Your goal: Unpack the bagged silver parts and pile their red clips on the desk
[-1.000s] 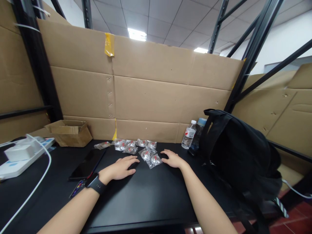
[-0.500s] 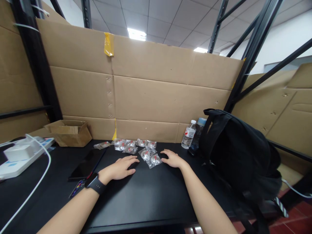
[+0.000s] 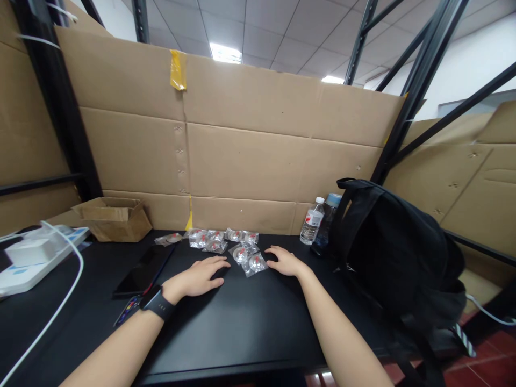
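My left hand (image 3: 203, 276) rests on the black table (image 3: 237, 333) with its fingers outstretched and nothing held. A dark watch (image 3: 156, 302) is on that wrist. To the right of the packets, my right hand (image 3: 285, 261) lies with fingers apart, also without anything in it. Between and beyond my hands are several small clear plastic packets, each holding a round, pale item with a red mark. The nearest packet (image 3: 255, 263) lies just left of my right fingertips. Another group of packets (image 3: 207, 239) sits farther back, and a single packet (image 3: 168, 239) lies at the left.
A dark phone (image 3: 141, 271) lies left of my left hand. Farther left are a white power strip (image 3: 48, 263) with a cable and an open cardboard box (image 3: 116, 223). Two bottles, one a water bottle (image 3: 312, 223), and a black backpack (image 3: 395, 258) stand right. A cardboard wall (image 3: 250, 161) closes the back.
The view has tilted very slightly. Both hands and the packets keep their places.
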Tool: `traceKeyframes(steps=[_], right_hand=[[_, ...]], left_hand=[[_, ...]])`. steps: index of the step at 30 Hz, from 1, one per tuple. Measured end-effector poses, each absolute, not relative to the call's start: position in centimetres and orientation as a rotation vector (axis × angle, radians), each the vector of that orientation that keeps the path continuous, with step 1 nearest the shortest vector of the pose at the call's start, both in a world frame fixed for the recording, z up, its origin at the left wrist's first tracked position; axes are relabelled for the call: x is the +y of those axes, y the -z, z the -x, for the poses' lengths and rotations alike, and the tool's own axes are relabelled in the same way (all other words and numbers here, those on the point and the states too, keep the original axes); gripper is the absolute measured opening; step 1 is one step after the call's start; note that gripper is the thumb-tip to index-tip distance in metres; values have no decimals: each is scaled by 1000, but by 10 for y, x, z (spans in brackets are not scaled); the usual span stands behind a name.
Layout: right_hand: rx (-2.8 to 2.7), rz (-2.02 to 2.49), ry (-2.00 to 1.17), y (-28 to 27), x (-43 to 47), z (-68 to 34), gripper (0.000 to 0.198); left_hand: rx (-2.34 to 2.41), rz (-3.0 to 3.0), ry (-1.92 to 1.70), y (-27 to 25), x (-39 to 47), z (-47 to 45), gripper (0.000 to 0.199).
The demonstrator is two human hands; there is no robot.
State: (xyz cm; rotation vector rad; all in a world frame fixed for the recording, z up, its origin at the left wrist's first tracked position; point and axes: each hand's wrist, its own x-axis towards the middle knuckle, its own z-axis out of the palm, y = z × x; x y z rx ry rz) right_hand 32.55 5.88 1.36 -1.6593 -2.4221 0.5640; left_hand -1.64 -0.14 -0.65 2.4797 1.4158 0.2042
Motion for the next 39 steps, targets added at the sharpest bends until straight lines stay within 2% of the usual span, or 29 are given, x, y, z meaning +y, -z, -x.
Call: traceKeyframes(steps=[22, 39], right_hand=[[-2451, 1634, -584, -13, 58, -326, 57], [-2445, 1615, -608, -14, 57, -327, 56]], left_hand=[[1426, -2463, -194, -1, -5, 12, 56], [1403, -2479, -268, 13, 2, 19, 55]])
